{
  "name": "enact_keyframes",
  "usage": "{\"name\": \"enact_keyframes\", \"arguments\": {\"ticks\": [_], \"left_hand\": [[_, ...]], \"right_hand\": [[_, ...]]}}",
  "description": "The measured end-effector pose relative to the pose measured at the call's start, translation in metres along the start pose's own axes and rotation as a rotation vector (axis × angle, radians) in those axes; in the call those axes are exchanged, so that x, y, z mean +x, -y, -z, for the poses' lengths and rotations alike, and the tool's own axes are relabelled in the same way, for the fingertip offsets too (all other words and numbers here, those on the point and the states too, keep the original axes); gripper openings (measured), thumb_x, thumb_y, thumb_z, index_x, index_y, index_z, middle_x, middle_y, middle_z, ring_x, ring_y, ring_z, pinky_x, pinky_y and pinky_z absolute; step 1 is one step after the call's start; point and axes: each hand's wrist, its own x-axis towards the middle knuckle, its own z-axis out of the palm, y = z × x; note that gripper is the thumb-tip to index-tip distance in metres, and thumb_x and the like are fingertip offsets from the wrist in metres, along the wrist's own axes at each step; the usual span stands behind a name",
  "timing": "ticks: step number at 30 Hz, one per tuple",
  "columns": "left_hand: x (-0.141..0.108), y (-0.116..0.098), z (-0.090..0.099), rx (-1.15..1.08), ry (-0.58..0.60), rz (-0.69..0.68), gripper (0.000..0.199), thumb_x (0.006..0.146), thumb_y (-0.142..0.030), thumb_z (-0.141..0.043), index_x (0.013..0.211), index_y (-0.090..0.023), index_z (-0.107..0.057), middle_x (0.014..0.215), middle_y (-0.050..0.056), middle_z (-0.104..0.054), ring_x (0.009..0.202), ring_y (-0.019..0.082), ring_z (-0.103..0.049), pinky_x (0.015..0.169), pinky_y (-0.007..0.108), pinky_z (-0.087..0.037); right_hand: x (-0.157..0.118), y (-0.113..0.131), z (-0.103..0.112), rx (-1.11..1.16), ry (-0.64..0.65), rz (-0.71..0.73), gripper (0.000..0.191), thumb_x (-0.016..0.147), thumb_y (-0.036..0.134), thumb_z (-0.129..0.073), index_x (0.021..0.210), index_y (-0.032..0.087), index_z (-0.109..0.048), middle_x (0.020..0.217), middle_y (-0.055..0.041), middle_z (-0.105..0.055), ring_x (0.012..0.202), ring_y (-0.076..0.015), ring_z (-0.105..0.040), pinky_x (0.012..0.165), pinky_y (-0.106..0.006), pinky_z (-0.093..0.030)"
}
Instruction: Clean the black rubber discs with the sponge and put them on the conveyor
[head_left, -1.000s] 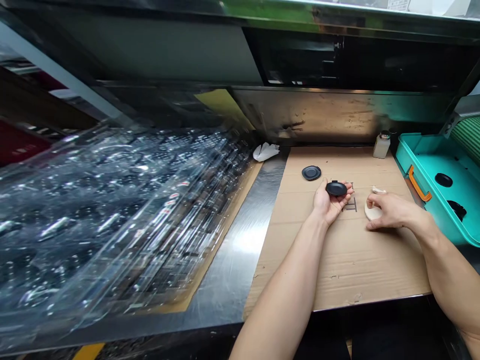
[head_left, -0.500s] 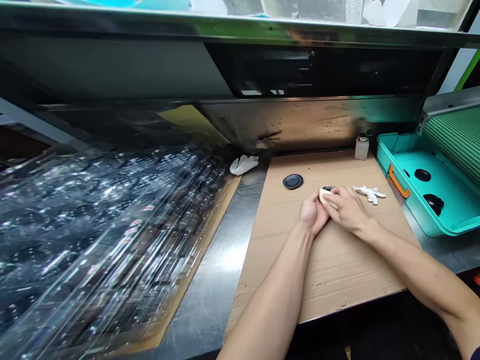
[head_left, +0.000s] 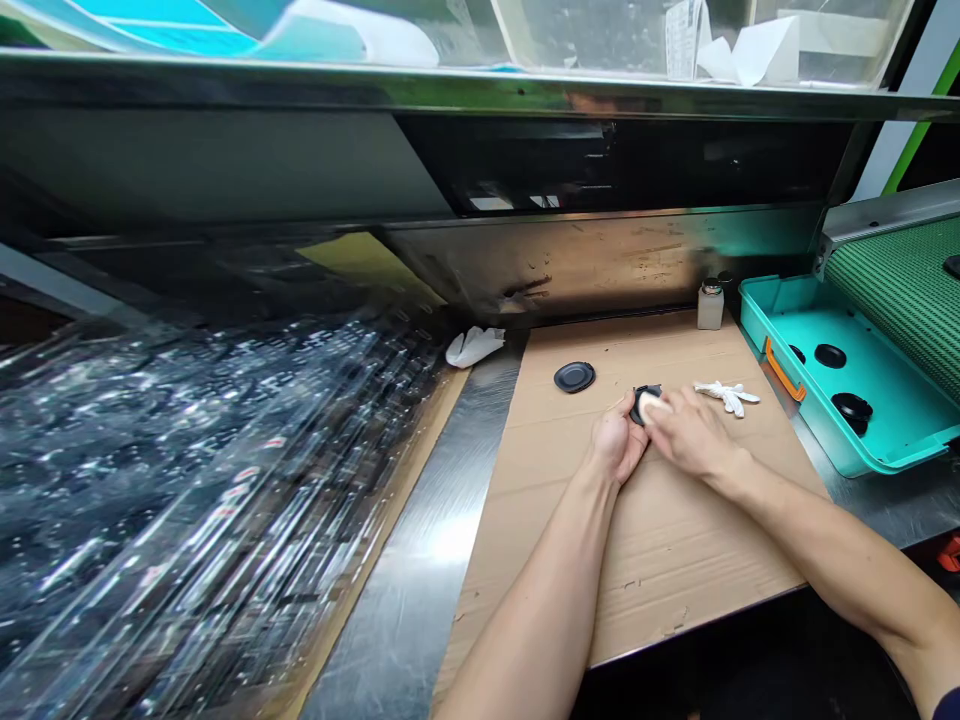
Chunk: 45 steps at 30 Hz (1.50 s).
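Over the cardboard sheet (head_left: 555,520), my left hand (head_left: 616,440) is closed around the edge of a round black plastic part (head_left: 637,408). A small off-white pad (head_left: 651,404) is pinched in my right hand (head_left: 691,430) and lies against the face of that part. My right fingers are slightly blurred and cover some of the pad. A second round black part (head_left: 574,377) rests flat on the cardboard, left of my hands. Just right of my right hand lies a crumpled white glove (head_left: 729,396).
Clear plastic trays (head_left: 225,480) are stacked at the left. A white crumpled piece (head_left: 475,346) lies beside them. At the back right stands a small bottle (head_left: 710,305). A teal bin (head_left: 885,460) holds several black parts, next to a green mesh conveyor (head_left: 900,270).
My right hand has shifted the pad across the black part, so more of the part's dark face now shows. The whole view has tilted slightly. My left hand keeps its hold.
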Motion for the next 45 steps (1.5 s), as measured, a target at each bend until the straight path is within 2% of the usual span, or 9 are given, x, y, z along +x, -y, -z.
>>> {"name": "enact_keyframes", "arguments": {"ticks": [8,15,19,23,28,33,39,42,45], "left_hand": [[0.001,-0.028,0.015,-0.04,-0.065,-0.019,0.039,0.105,-0.028,-0.031,0.108,-0.011,-0.065,0.113,0.017,-0.073,0.103,0.025,-0.072,0.087,0.042,-0.06],[-0.003,-0.038,0.017,-0.203,0.032,0.016,0.041,0.105,-0.038,-0.026,0.118,-0.017,-0.059,0.122,0.019,-0.069,0.11,0.028,-0.07,0.082,0.041,-0.059],[-0.001,-0.031,0.018,0.036,0.045,-0.178,0.025,0.096,-0.031,-0.053,0.117,-0.019,-0.058,0.108,0.013,-0.071,0.093,0.022,-0.073,0.072,0.028,-0.055],[0.001,-0.027,0.025,0.393,-0.166,-0.487,0.024,0.09,-0.025,-0.064,0.11,-0.021,-0.051,0.097,0.006,-0.069,0.071,0.012,-0.069,0.056,0.017,-0.044],[0.005,-0.061,0.04,0.671,-0.375,-0.403,0.027,0.09,-0.021,-0.063,0.107,-0.023,-0.042,0.078,-0.002,-0.062,0.047,0.007,-0.059,0.045,0.013,-0.035],[0.009,-0.113,0.049,0.848,-0.269,-0.352,0.02,0.083,-0.012,-0.069,0.096,-0.018,-0.055,0.075,0.0,-0.062,0.049,0.01,-0.062,0.041,0.014,-0.036],[0.004,-0.091,0.041,0.753,-0.092,-0.414,0.026,0.079,-0.024,-0.072,0.105,-0.018,-0.068,0.108,0.011,-0.071,0.091,0.023,-0.073,0.077,0.032,-0.059],[-0.003,-0.06,0.047,1.129,0.018,-0.588,0.031,0.073,-0.018,-0.07,0.102,-0.022,-0.076,0.13,0.012,-0.066,0.131,0.033,-0.056,0.118,0.048,-0.039],[-0.016,-0.043,0.059,1.439,0.171,-0.528,0.054,0.068,-0.015,-0.066,0.121,-0.023,-0.072,0.153,0.012,-0.051,0.148,0.037,-0.036,0.127,0.054,-0.018]], "right_hand": [[-0.006,-0.012,-0.005,0.092,0.077,-0.042,0.028,0.102,0.041,-0.052,0.11,0.024,-0.072,0.113,-0.0072,-0.066,0.107,-0.0234,-0.055,0.099,-0.038,-0.04],[-0.004,-0.033,0.005,-0.047,-0.12,-0.275,0.033,0.103,0.04,-0.046,0.118,0.025,-0.071,0.13,-0.0115,-0.061,0.118,-0.031,-0.049,0.094,-0.044,-0.037],[-0.001,-0.054,-0.002,-0.117,-0.006,-0.402,0.031,0.102,0.032,-0.047,0.122,0.022,-0.068,0.119,-0.0143,-0.064,0.11,-0.0305,-0.053,0.09,-0.041,-0.038],[0.0,-0.065,-0.013,-0.076,0.007,-0.371,0.035,0.105,0.031,-0.037,0.124,0.023,-0.065,0.113,-0.0119,-0.064,0.109,-0.0264,-0.055,0.089,-0.035,-0.039],[0.001,-0.071,-0.021,-0.005,-0.02,-0.378,0.032,0.104,0.032,-0.043,0.124,0.024,-0.066,0.115,-0.0102,-0.063,0.111,-0.0255,-0.054,0.09,-0.034,-0.039],[0.0,-0.07,-0.024,0.036,-0.036,-0.376,0.03,0.103,0.032,-0.044,0.12,0.024,-0.068,0.114,-0.0104,-0.063,0.11,-0.0258,-0.054,0.09,-0.035,-0.038],[0.0,-0.069,-0.025,0.059,-0.035,-0.388,0.031,0.102,0.031,-0.044,0.121,0.024,-0.068,0.113,-0.0111,-0.063,0.109,-0.026,-0.054,0.09,-0.036,-0.038],[0.0,-0.069,-0.025,0.061,-0.038,-0.391,0.031,0.102,0.03,-0.043,0.121,0.024,-0.068,0.113,-0.011,-0.063,0.109,-0.0262,-0.054,0.091,-0.036,-0.038],[0.001,-0.07,-0.024,0.058,-0.033,-0.39,0.031,0.101,0.03,-0.045,0.121,0.025,-0.068,0.114,-0.0108,-0.063,0.109,-0.0264,-0.054,0.091,-0.036,-0.038]]}}
